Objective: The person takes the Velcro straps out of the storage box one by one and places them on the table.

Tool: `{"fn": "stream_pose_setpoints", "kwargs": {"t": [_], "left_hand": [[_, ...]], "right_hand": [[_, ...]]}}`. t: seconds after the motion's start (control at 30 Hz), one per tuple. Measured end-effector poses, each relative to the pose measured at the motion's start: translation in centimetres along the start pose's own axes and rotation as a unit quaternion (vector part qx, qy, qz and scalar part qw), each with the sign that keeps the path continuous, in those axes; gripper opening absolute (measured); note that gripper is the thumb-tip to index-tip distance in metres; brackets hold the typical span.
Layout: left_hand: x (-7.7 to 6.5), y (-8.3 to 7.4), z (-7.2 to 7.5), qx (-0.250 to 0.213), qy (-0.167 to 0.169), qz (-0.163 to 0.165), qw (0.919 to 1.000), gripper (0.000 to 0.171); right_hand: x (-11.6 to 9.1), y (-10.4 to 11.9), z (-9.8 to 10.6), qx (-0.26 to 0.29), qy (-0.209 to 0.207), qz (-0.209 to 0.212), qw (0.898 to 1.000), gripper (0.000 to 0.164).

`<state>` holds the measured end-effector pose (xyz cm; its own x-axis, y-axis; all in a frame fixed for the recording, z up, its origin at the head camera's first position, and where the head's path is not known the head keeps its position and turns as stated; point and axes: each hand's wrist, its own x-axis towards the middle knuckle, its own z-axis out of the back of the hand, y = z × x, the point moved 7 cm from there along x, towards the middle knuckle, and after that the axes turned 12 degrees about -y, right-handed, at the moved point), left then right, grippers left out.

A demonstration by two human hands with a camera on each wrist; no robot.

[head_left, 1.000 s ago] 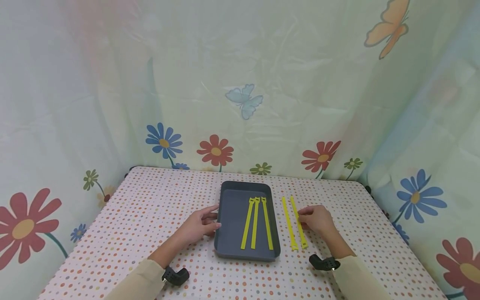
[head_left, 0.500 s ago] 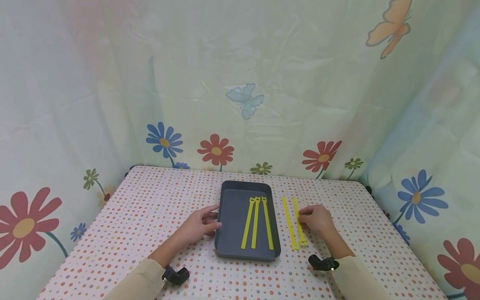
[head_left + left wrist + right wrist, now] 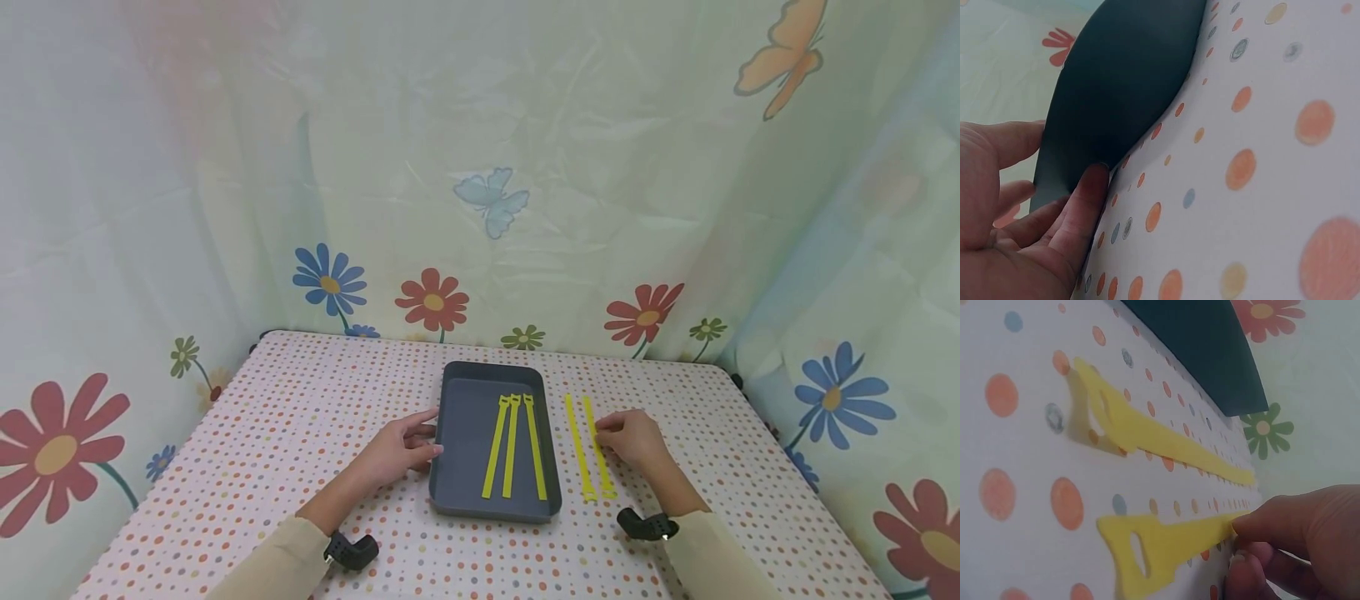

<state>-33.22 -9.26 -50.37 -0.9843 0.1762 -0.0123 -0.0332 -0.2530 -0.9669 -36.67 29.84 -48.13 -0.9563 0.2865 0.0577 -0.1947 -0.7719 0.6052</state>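
Note:
My left hand point(image 3: 397, 448) holds the left side of a dark grey tray point(image 3: 461, 475). In the left wrist view, fingertips press the tray's outer wall point(image 3: 1110, 81) low down, and one digit reaches past its rim. Three yellow cable ties point(image 3: 511, 450) with slotted heads lie lengthwise inside, heads at the far end. To the tray's right, two more lie on the table, heads toward the person. My right hand point(image 3: 633, 437) pinches the edge of the outer cable tie point(image 3: 1166, 547) between thumb and fingers. The inner cable tie point(image 3: 1166, 440) lies beside it, untouched.
A table point(image 3: 360, 375) with a dotted cover carries everything. Behind and at the sides hangs a curtain point(image 3: 375, 167) printed with flowers and butterflies. A dark band with a small device sits on each wrist.
The outer cable tie under my right hand has shifted slightly, its far end swinging right and then a little back left. The left hand, tray and other ties stay put.

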Motion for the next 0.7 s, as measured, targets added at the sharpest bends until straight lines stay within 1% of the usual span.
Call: {"fn": "stream_pose_setpoints", "kwargs": {"t": [0.13, 0.3, 0.37, 0.5, 0.7], "left_hand": [[0.0, 0.0, 0.0, 0.001, -0.001, 0.001, 1.0, 0.072], [-0.1, -0.1, -0.1, 0.0, 0.0, 0.005, 1.0, 0.071], [-0.2, -0.1, -0.1, -0.004, 0.0, 0.006, 1.0, 0.071], [-0.2, -0.2, -0.1, -0.007, -0.002, 0.007, 0.9999, 0.071], [-0.1, -0.2, -0.1, -0.005, -0.002, 0.006, 1.0, 0.071]], "right_hand": [[-0.1, 0.3, 0.2, 0.0, -0.004, 0.003, 1.0, 0.025], [-0.2, 0.8, 0.4, 0.012, -0.022, 0.005, 1.0, 0.026], [-0.2, 1.4, 0.6, 0.019, -0.03, 0.022, 0.999, 0.026], [-0.2, 3.4, 0.9, 0.028, -0.037, 0.066, 0.997, 0.024], [-0.5, 6.4, 0.7, 0.045, -0.018, 0.106, 0.993, 0.024]]}}
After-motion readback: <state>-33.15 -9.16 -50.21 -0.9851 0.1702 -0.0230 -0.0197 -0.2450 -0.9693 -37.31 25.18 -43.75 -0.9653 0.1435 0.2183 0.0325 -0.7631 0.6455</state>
